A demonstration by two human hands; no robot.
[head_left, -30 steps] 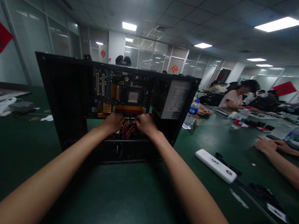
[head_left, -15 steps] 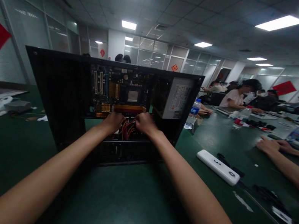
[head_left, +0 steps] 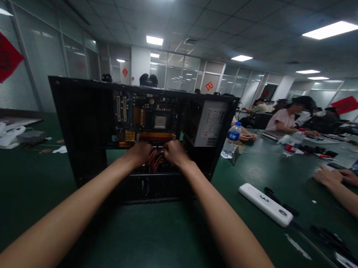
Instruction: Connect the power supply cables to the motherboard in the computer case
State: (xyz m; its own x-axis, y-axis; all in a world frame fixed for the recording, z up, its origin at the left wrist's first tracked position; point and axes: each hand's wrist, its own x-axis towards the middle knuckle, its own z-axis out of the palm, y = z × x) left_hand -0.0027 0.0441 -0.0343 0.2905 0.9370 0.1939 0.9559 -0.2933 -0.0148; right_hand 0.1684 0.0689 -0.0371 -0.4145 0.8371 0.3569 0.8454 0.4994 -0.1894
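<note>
Setting: an open black computer case (head_left: 77,120) stands on a green table (head_left: 145,248) in a lit office.
Left hand (head_left: 139,152): reaches into the lower part of the case, just left of a bundle of red and yellow cables (head_left: 155,161); the fingers curl away from the camera, and whether they grip anything cannot be told.
Right hand (head_left: 174,151): just right of the same bundle, below the motherboard (head_left: 143,120); its fingers are hidden too, so their grip cannot be told.
Inside the case: the power supply (head_left: 207,123) sits at the upper right.
Nearby: a water bottle (head_left: 231,139) stands just right of the case; a white bar marked "3" (head_left: 265,204) lies further right.
Others: a co-worker's forearms (head_left: 348,194) rest on the table at right.
</note>
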